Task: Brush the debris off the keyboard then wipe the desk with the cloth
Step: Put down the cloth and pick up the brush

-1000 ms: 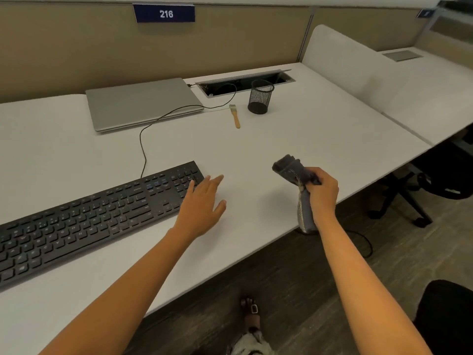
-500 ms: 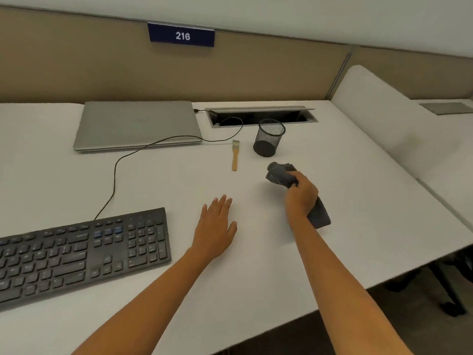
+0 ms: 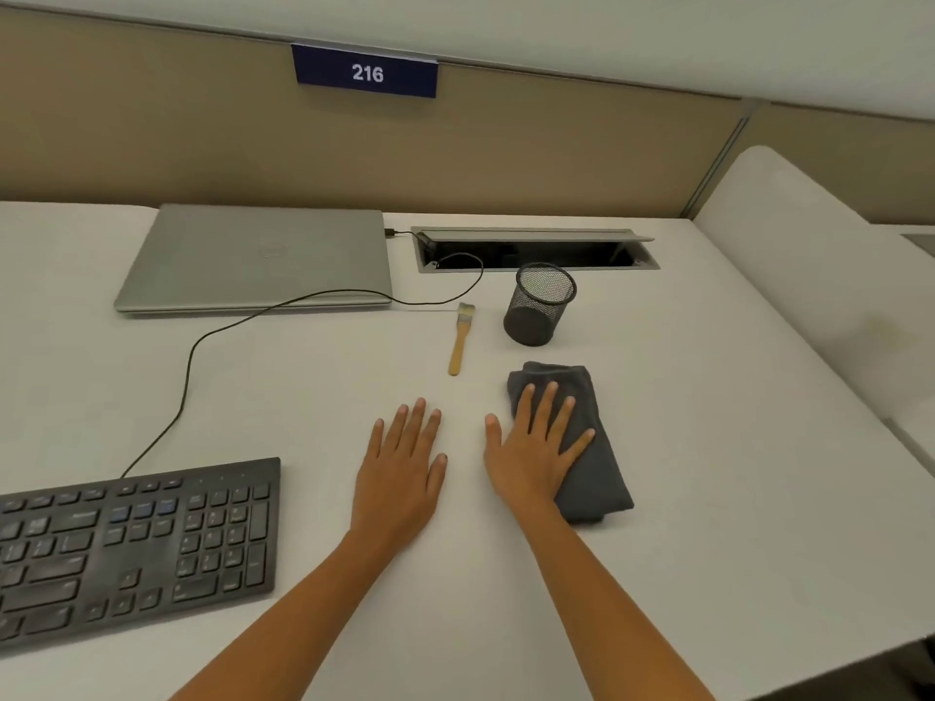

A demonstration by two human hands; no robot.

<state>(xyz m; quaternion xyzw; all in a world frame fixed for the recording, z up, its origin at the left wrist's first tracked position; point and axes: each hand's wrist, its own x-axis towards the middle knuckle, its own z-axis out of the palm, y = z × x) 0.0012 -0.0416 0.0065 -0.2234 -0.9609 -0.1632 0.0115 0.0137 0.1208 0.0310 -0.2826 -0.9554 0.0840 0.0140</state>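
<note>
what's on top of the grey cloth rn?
Only the right hand, flat with fingers spread, resting on the cloth on the desk. The palm covers the cloth's left part, so that patch can't be seen.

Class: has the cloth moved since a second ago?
Yes: the cloth moved forward, towards the mesh cup, and lies flat under the right hand.

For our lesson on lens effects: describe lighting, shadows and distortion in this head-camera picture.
Head view: soft, even light; faint shadows beside the mesh cup and the cloth; wide-angle lens slants the partition top and splays the laptop sides; keyboard legends are blurred.
</note>
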